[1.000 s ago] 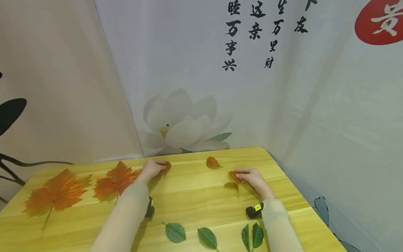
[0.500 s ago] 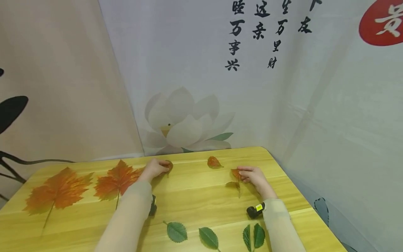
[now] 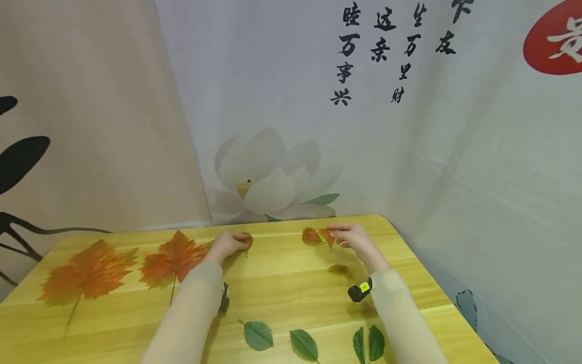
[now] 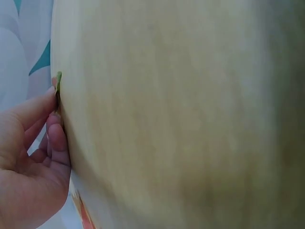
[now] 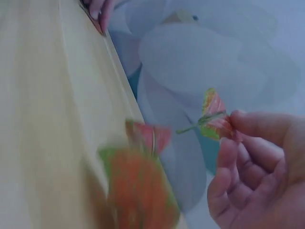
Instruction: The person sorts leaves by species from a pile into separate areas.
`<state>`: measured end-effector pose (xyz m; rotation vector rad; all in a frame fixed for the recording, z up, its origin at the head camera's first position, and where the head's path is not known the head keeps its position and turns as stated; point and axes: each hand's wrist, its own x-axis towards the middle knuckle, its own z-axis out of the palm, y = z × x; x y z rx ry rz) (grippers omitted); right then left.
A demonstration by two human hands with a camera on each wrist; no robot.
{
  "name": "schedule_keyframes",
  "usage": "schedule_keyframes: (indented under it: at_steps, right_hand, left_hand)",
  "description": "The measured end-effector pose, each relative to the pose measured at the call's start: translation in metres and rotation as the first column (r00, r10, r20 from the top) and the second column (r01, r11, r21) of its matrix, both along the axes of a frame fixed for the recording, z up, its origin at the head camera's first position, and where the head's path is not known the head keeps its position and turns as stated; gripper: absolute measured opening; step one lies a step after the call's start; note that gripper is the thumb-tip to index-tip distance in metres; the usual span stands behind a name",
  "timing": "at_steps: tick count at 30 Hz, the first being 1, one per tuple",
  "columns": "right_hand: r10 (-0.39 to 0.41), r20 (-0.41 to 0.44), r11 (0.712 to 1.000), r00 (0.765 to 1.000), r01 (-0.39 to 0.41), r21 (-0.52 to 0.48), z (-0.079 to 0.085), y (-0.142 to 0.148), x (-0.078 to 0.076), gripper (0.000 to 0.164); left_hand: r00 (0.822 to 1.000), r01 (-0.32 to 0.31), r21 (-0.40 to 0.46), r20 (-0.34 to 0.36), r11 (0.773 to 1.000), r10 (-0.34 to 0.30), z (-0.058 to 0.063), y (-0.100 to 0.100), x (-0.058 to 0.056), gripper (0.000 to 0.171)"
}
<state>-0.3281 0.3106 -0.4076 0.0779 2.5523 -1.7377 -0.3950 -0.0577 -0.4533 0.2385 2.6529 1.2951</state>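
The left hand (image 3: 226, 244) partly hides its small leaf (image 3: 249, 239); the right wrist view blurs and crops an orange leaf (image 5: 138, 188)

Pale sleeves (image 3: 193, 303) cover a person's two arms, which reach forward from the foreground with the hands bare and well apart. The left arm (image 3: 182, 323) slants up and to the right, its left hand (image 3: 225, 244) turned inward, thumb and fingertips meeting in a pinch. The right arm (image 3: 409, 323) leans the other way, up and to the left, bringing the right hand (image 3: 357, 239) to point inward as well. There, too, thumb and fingertips close in a pinch, while the other fingers (image 5: 220, 187) curl loosely toward the palm (image 5: 281, 195), seen from the right wrist.
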Motion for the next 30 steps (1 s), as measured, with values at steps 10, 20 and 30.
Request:
schedule_keyframes:
  at_steps: [10,20,30]
  right_hand:
    - [0.147,-0.012,0.989,0.989,-0.147,-0.034,0.016,-0.045,-0.033,0.035]
    - [0.163,0.013,0.986,0.987,-0.162,-0.025,0.009,-0.077,-0.056,0.034]
    - [0.206,0.053,0.979,0.977,-0.206,-0.013,-0.005,-0.112,-0.072,0.034]
  left_hand:
    - [1.000,-0.010,0.014,-0.003,1.000,0.010,-0.007,-0.003,-0.006,0.037]
    - [0.999,0.004,0.015,-0.034,1.000,-0.003,-0.008,-0.005,-0.005,0.035]
    - [0.999,0.010,-0.004,-0.050,1.000,-0.010,-0.002,-0.005,-0.004,0.035]
